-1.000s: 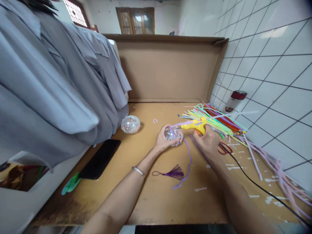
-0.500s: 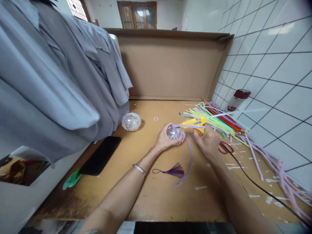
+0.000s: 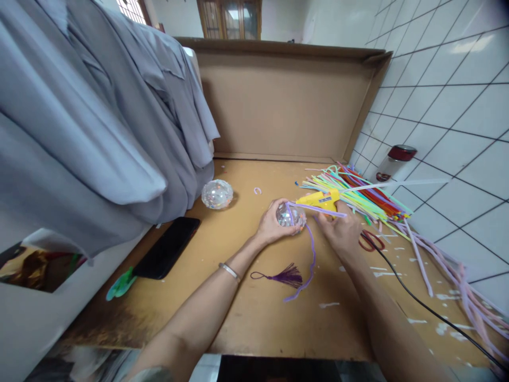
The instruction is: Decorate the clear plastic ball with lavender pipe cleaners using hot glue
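My left hand (image 3: pixel 274 223) is closed round a clear plastic half-ball (image 3: pixel 288 216) with colourful bits near its rim. A purple pipe cleaner (image 3: pixel 313 249) runs over the half-ball; one end points right past the glue gun, the other trails down onto the table. My right hand (image 3: pixel 342 225) grips a yellow hot glue gun (image 3: pixel 320 200), its nozzle close to the half-ball's upper edge; whether they touch I cannot tell. A clear glue stick (image 3: pixel 369 185) sticks out of the gun's back. Below my hands lies a dark purple tassel (image 3: pixel 289 276).
A second clear half-ball (image 3: pixel 217 194) sits to the left, with a black phone (image 3: pixel 167 248) nearer me. Pipe cleaners (image 3: pixel 358 199) are piled at the right, beside red-handled scissors (image 3: pixel 371 241) and the black cord (image 3: pixel 417 302). A cardboard panel (image 3: pixel 274 106) stands behind.
The view has shifted slightly. The pipe cleaner's free end now slants lower to the right across the glue gun. Both hands keep their holds.
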### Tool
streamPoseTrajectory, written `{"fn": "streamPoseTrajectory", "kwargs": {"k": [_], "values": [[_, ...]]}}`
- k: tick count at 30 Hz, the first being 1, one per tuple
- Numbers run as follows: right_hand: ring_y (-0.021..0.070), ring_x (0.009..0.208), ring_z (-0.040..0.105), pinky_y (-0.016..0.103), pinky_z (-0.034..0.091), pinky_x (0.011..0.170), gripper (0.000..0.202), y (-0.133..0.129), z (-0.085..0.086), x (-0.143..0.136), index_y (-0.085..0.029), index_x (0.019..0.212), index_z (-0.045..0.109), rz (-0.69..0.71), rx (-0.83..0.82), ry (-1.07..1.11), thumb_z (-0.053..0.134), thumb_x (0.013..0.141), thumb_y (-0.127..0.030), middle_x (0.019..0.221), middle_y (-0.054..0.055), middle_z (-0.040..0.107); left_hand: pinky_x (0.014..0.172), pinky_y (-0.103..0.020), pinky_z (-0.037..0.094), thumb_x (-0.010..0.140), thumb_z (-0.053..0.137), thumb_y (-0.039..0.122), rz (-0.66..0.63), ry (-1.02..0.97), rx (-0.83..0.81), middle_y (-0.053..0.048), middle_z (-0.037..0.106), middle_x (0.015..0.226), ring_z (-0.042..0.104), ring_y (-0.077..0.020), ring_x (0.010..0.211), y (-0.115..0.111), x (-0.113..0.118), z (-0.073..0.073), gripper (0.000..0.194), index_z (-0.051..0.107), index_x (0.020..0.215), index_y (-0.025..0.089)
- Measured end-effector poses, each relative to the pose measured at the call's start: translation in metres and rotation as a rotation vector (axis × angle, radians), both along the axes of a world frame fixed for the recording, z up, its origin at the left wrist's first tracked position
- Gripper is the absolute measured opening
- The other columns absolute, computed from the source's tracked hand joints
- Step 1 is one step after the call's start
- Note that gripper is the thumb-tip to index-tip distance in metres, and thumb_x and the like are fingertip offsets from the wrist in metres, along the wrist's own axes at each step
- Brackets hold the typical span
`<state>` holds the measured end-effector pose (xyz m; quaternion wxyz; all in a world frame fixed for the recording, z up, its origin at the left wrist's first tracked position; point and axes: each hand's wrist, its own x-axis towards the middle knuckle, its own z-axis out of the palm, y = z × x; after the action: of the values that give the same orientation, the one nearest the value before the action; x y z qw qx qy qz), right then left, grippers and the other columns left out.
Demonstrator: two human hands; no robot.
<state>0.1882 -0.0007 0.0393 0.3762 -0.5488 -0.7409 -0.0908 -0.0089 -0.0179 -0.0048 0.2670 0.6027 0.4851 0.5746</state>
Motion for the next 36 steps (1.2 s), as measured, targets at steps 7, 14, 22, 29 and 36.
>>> {"fn": "streamPoseTrajectory", "kwargs": {"k": [7,14,22,29,36], "values": [[0.0221,0.066,0.054,0.029,0.031,0.059,0.036,-0.0009,0.0021,0.001,-0.017,0.097,0.058,0.0,0.024,-0.01,0.045,0.086,-0.048,0.078,0.009,0.063,0.103,-0.048,0.048,0.053,0.089,0.028,0.005,0.007,0.008,-0.007,0.064,0.117,0.061,-0.0306,0.112,-0.0009,-0.0002,0.0015,0.073,0.057,0.118,0.028],[0.0212,0.063,0.051,0.029,0.029,0.058,0.035,0.0008,0.0011,0.0028,-0.017,0.096,0.058,-0.011,0.03,-0.044,0.045,0.086,-0.048,0.074,0.007,0.062,0.102,-0.049,0.049,0.05,0.089,0.028,0.013,-0.009,0.023,-0.007,0.064,0.117,0.061,-0.0316,0.111,-0.0007,0.0,0.0029,0.072,0.059,0.115,0.027],[0.0212,0.063,0.052,0.029,0.028,0.058,0.033,0.0005,0.0022,0.0027,-0.017,0.095,0.057,-0.02,0.026,-0.062,0.046,0.086,-0.047,0.072,0.006,0.061,0.101,-0.052,0.05,0.05,0.089,0.027,0.02,-0.009,0.027,-0.007,0.064,0.117,0.062,-0.0323,0.111,0.0003,0.0,0.001,0.072,0.059,0.116,0.028],[0.0215,0.064,0.052,0.029,0.029,0.058,0.031,0.0006,0.0032,0.0022,-0.017,0.095,0.058,-0.019,0.034,-0.062,0.046,0.086,-0.045,0.072,0.007,0.061,0.101,-0.053,0.049,0.053,0.089,0.029,0.006,-0.003,0.055,-0.006,0.064,0.117,0.062,-0.0316,0.112,0.0021,-0.0004,-0.0021,0.07,0.058,0.115,0.03],[0.0215,0.063,0.052,0.028,0.028,0.058,0.032,-0.0009,0.0039,0.0011,-0.018,0.093,0.058,-0.019,0.028,-0.064,0.046,0.086,-0.046,0.072,0.007,0.061,0.1,-0.052,0.05,0.052,0.089,0.028,0.026,0.016,0.027,-0.007,0.064,0.117,0.062,-0.0319,0.111,0.0002,0.0002,0.0005,0.071,0.057,0.116,0.029]]}}
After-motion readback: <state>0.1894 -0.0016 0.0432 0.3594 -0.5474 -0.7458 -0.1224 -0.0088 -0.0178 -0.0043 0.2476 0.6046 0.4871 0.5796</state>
